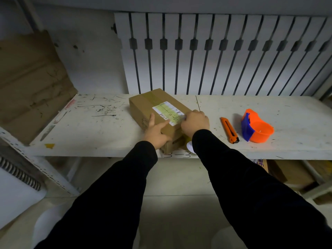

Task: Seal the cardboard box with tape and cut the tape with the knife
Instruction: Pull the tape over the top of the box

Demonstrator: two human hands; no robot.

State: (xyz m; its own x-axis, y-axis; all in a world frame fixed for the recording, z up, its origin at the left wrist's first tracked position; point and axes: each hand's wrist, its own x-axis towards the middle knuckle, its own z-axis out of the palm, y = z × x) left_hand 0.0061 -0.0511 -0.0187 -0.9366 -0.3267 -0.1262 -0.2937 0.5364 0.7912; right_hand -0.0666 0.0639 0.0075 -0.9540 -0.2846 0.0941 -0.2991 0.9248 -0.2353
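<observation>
A brown box (158, 114) lies on a scuffed white shelf (93, 126), angled away from the viewer, with a label (168, 112) on its top. The left hand (156, 131) rests flat on the near left edge of the box, fingers straight, index finger touching the label's near corner. The right hand (195, 123) sits at the box's right edge, fingers curled at the label's end; whether they pinch anything cannot be told. Right of those fingers, apart from them, lies an orange knife (230, 130), and just beyond it an orange-and-blue tape dispenser (256, 128).
</observation>
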